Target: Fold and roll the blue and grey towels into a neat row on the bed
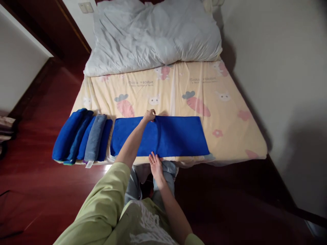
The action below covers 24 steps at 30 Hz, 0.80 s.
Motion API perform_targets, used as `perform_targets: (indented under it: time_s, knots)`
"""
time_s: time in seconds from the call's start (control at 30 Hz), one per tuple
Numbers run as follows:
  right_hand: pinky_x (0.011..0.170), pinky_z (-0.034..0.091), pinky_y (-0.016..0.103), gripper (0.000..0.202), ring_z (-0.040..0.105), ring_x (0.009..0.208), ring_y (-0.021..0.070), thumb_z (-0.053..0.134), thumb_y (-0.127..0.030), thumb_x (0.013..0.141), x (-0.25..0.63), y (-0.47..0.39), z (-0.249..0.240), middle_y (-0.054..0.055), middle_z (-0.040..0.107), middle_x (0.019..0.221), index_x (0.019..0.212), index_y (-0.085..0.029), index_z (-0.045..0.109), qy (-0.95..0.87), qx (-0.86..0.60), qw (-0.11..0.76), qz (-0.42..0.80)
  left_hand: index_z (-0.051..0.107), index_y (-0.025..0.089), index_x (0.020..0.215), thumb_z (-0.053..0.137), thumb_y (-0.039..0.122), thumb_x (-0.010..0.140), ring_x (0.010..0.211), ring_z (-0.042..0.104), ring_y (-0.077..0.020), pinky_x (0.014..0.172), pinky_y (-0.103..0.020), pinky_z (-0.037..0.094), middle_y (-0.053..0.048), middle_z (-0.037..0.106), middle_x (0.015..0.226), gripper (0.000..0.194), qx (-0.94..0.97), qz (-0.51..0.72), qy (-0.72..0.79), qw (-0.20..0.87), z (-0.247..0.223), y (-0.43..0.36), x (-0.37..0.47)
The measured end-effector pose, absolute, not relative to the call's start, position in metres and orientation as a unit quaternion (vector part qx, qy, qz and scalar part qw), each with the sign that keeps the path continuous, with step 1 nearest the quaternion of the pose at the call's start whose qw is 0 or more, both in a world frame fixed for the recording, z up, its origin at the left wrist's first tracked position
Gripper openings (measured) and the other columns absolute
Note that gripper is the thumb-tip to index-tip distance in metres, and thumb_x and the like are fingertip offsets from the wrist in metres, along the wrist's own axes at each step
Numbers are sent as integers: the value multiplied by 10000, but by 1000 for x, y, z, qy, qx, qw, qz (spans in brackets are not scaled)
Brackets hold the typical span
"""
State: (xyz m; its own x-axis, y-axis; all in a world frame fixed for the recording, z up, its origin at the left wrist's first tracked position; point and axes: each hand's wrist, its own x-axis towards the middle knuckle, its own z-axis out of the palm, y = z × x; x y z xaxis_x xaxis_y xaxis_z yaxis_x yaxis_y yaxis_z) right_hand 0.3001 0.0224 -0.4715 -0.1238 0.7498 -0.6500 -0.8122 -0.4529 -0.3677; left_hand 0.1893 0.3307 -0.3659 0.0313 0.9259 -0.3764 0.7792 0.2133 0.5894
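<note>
A blue towel (181, 136) lies spread as a long rectangle along the bed's near edge, with a raised crease running across its middle. My left hand (150, 115) reaches over it and pinches its far edge near the middle. At the near edge my right hand (156, 167) lies palm up, fingers stretched out, the fingertips touching or just beside the towel; whether any go under the cloth I cannot tell. Left of the towel sits a row of folded or rolled towels, several blue (68, 134) and one grey-blue (95, 137) with a white tag (89, 164).
The bed (235, 136) has a yellow sheet printed with carrots and rabbits. A large pale grey quilt or pillow (155, 37) is heaped at its far end. A wall (286, 85) rises on the right, and dark red floor (38, 190) surrounds the near side.
</note>
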Motion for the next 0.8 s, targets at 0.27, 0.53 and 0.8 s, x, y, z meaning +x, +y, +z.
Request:
perform_targets:
  time_s: [0.27, 0.53, 0.8]
  knots:
    - [1131, 461, 423, 225, 687, 1175, 208, 544, -299, 955, 303, 20, -456, 95, 692, 1318, 1001, -204, 743, 5, -420, 518, 745, 706, 148, 1089, 526, 107, 846, 533, 653, -123, 755, -236, 551, -29, 739, 744, 305, 583, 177, 706, 360, -346, 316, 182]
    - [1097, 469, 500, 223, 726, 1065, 280, 688, -394, 860, 333, 12, -426, 168, 735, 1199, 897, -175, 708, -106, -411, 560, 712, 746, 118, 1078, 529, 214, 875, 617, 685, -142, 675, -218, 534, -71, 759, 889, 312, 571, 258, 698, 346, -278, 286, 175]
    - [891, 560, 419, 390, 735, 834, 255, 799, -547, 751, 396, 46, -357, 144, 780, 1033, 815, -175, 702, -269, -476, 570, 613, 781, 144, 1083, 584, 299, 872, 1005, 707, -228, 856, -259, 532, -112, 764, 1129, 327, 650, 319, 633, 274, -209, 239, 133]
